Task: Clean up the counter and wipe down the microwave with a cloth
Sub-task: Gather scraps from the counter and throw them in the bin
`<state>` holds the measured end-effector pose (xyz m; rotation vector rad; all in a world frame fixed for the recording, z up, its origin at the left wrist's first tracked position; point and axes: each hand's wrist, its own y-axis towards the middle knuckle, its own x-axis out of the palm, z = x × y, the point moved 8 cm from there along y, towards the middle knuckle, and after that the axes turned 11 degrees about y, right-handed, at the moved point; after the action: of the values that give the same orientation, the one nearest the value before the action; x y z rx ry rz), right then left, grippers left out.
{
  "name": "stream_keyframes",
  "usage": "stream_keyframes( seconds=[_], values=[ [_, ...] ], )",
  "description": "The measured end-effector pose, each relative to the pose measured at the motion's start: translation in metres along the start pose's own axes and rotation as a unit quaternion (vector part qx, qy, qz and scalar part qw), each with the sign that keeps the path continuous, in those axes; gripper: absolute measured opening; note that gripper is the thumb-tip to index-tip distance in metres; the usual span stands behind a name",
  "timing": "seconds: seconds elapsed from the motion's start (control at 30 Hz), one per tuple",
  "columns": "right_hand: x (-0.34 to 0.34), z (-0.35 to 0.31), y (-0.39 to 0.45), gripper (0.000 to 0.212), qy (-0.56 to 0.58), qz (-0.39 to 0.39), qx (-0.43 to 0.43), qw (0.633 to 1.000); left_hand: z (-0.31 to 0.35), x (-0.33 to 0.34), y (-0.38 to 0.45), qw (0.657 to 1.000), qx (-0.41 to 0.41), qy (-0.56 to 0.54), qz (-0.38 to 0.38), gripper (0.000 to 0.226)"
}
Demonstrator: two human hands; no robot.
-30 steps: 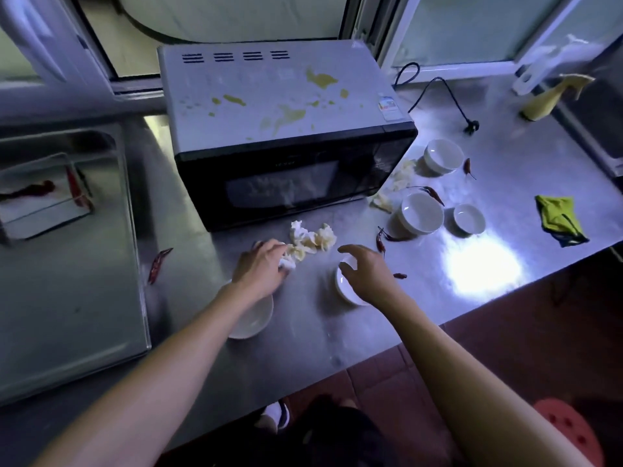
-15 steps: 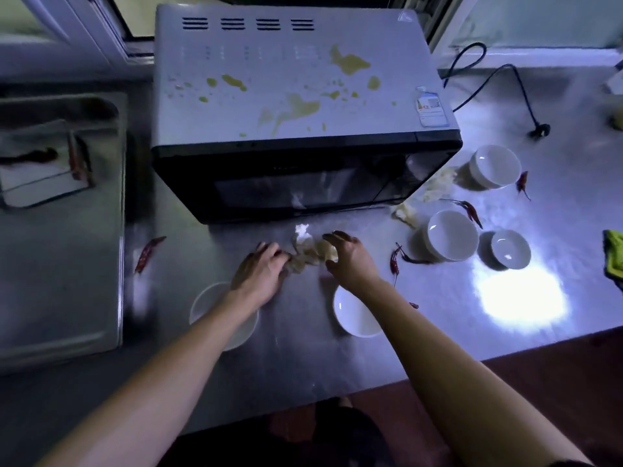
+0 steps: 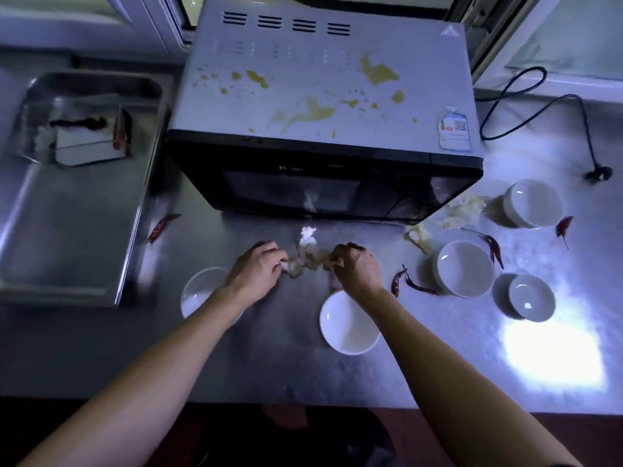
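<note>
Scraps: a pale, crumpled pile of scraps (image 3: 308, 256) lies on the counter (image 3: 279, 365) just in front of the microwave, between the two hands.
Left hand: the left hand (image 3: 258, 269) has its fingers curled round the left end of the pile.
Right hand: the right hand (image 3: 357, 269) has its fingers curled round the right end.
Microwave: the microwave (image 3: 323, 96) sits at the back of the counter. Its top has yellow spills (image 3: 377, 70).
Writing: a small sticker (image 3: 453, 129) is on the top's right front corner. A logo is on the door. Both are too blurry to read.
Bowls: five white bowls stand on the counter. One (image 3: 349, 323) is by the right wrist, one (image 3: 199, 291) is partly under the left wrist, three (image 3: 463, 267) are off to the right. Nothing shows inside them.
Chillies: dried red chillies (image 3: 399, 281) lie among the bowls.
Tray: a metal tray (image 3: 67, 230) lies to the left.
</note>
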<state>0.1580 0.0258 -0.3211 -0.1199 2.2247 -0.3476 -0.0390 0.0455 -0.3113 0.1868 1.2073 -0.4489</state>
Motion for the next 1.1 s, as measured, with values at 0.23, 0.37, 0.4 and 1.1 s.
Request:
stream_keyframes(
  seconds=[0.23,0.37,0.4,1.1],
  values=[
    [-0.017,-0.024,-0.013,0.019,0.040,0.036,-0.061,0.997,0.010,-0.033,-0.017,0.998,-0.036,-0.016,0.054,0.016],
    [-0.014,-0.049,-0.022,0.017,0.067,0.030,-0.074,0.995,0.004,-0.057,-0.038,0.994,-0.046,-0.016,0.093,0.016],
    [-0.012,-0.058,-0.024,0.015,0.076,0.025,-0.082,0.993,0.001,-0.064,-0.044,0.993,-0.052,-0.017,0.105,0.016],
    [0.143,-0.306,-0.158,0.009,0.076,-0.020,-0.276,0.958,-0.172,-0.161,-0.326,0.959,-0.175,-0.032,0.223,0.015]
  ],
)
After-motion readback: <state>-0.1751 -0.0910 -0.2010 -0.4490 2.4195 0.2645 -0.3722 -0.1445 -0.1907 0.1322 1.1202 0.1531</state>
